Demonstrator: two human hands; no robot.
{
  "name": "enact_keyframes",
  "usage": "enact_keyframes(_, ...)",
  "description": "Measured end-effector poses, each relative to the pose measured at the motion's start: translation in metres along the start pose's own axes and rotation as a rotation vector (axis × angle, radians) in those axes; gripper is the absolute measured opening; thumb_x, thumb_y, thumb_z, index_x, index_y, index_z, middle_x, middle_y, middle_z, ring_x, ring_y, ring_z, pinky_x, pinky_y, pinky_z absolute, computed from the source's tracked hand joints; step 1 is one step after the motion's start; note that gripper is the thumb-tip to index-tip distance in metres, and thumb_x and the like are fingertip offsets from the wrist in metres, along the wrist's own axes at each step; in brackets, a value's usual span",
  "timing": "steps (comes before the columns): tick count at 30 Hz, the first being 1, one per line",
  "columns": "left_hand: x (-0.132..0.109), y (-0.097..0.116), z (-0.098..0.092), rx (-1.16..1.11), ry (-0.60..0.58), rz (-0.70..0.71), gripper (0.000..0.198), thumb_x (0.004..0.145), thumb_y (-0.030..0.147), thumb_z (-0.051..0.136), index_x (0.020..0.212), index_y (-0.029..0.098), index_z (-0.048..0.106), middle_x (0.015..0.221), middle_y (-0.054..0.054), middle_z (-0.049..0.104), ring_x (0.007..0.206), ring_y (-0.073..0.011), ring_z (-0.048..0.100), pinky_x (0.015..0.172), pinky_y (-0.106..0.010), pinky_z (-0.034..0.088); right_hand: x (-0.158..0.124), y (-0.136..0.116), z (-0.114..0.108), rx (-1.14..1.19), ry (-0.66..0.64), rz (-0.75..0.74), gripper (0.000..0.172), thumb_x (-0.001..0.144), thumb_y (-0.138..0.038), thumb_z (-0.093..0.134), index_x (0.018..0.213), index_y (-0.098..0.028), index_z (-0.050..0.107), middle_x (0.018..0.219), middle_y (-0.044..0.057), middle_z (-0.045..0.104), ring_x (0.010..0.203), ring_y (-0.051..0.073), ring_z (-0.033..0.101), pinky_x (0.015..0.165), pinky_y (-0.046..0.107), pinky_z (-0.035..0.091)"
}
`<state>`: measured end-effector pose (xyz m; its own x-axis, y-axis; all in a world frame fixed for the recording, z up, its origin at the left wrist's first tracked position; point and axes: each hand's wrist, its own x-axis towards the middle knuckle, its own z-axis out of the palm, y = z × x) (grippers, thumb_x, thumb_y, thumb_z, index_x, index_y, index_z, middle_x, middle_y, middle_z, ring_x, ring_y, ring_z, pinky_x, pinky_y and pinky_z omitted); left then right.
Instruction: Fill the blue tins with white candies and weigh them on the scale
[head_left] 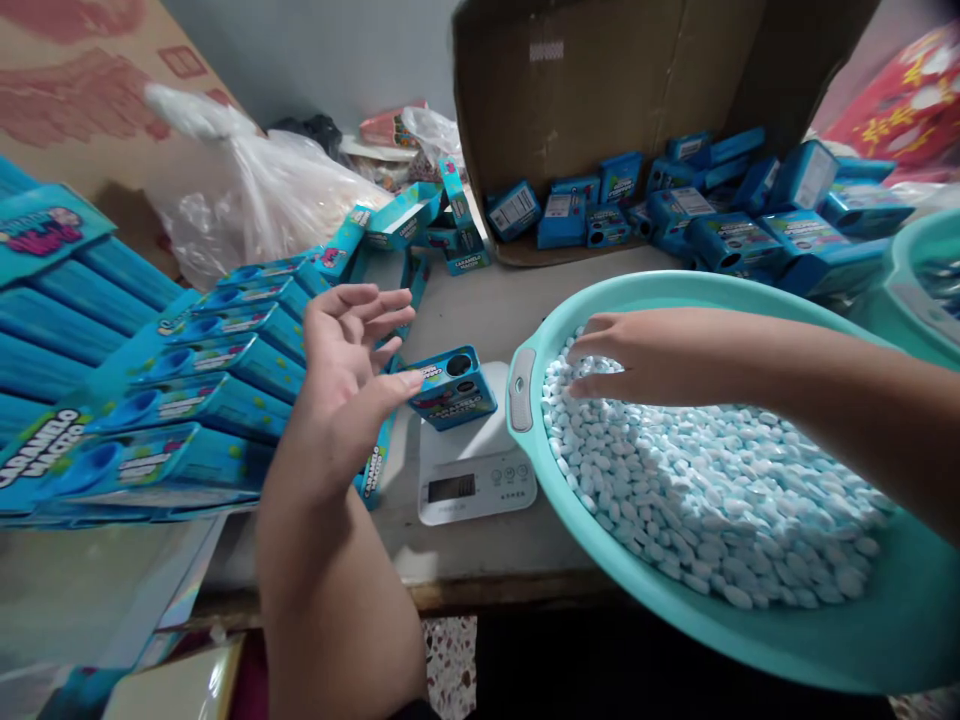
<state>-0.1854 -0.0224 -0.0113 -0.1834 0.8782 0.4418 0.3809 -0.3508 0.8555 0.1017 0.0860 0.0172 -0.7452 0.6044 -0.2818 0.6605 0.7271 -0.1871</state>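
Observation:
A blue candy box (455, 402) stands on a white digital scale (480, 485), its round opening facing up. Beside it on the left is my left hand (349, 345), fingers spread and palm turned up, the thumb tip near the box's upper edge; nothing lies in the palm. A large turquoise basin (637, 590) holds many small pale blue and white candies (720, 500). My right hand (607, 350) reaches over the basin's left part, its fingertips down at the candies; whether it grips any is hidden.
Rows of blue boxes (225, 370) stand at the left. A cardboard carton (600, 90) with blue boxes (739, 240) is at the back right. Behind the left hand are a plastic bag (262, 190) and loose cartons (405, 215). Another turquoise basin (907, 270) sits far right.

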Motion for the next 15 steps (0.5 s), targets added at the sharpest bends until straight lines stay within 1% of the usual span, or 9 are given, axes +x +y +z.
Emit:
enact_keyframes(3,0.002,0.000,0.008,-0.041,0.102,0.028,0.048,0.071,0.019,0.069,0.111,0.030,0.043,0.124,-0.002,0.068,0.120,-0.0247,0.065,0.108,-0.046,0.047,0.002,0.005,0.004,0.016,-0.058,-0.035,0.056,0.088,-0.069,0.056,0.128,-0.032,0.066,0.136,0.007,0.061,0.087,0.027,0.067,0.067,0.037,0.044)
enact_keyframes(5,0.003,0.003,0.013,-0.026,0.176,0.037,0.041,0.075,0.016,0.064,0.107,0.029,0.043,0.114,-0.002,0.070,0.112,-0.0231,0.068,0.106,-0.046,0.048,0.003,0.008,0.007,0.019,-0.067,-0.044,0.057,0.083,-0.066,0.064,0.129,-0.031,0.064,0.132,0.006,0.063,0.090,0.027,0.066,0.066,0.035,0.044)
enact_keyframes(7,0.003,0.005,0.017,-0.011,0.223,0.036,0.035,0.077,0.015,0.061,0.105,0.028,0.044,0.108,-0.002,0.071,0.108,-0.0225,0.070,0.105,-0.044,0.050,0.006,0.011,0.009,0.026,-0.080,-0.068,0.050,0.082,-0.058,0.067,0.124,-0.031,0.066,0.123,0.004,0.066,0.092,0.027,0.066,0.068,0.034,0.044)
enact_keyframes(11,0.004,0.008,0.019,0.052,0.256,0.025,0.027,0.079,0.013,0.059,0.100,0.026,0.049,0.102,-0.004,0.071,0.104,-0.0224,0.070,0.101,-0.042,0.052,0.011,0.014,0.012,0.043,-0.113,-0.113,0.033,0.081,-0.045,0.071,0.112,-0.033,0.070,0.110,-0.001,0.069,0.088,0.023,0.065,0.071,0.031,0.043)
enact_keyframes(13,0.004,0.009,0.020,0.075,0.300,0.033,0.024,0.080,0.012,0.057,0.098,0.025,0.050,0.099,-0.003,0.071,0.100,-0.0222,0.070,0.098,-0.042,0.053,0.012,0.016,0.012,0.040,-0.110,-0.104,0.027,0.080,-0.039,0.071,0.106,-0.032,0.071,0.104,-0.002,0.070,0.084,0.021,0.064,0.067,0.030,0.041)
enact_keyframes(15,0.004,0.009,0.021,0.090,0.349,0.045,0.021,0.080,0.012,0.055,0.096,0.025,0.051,0.097,-0.002,0.070,0.097,-0.0217,0.070,0.096,-0.041,0.054,0.012,0.017,0.012,0.033,-0.122,-0.088,0.018,0.081,-0.034,0.068,0.099,-0.030,0.072,0.095,-0.002,0.071,0.075,0.019,0.061,0.062,0.029,0.038)
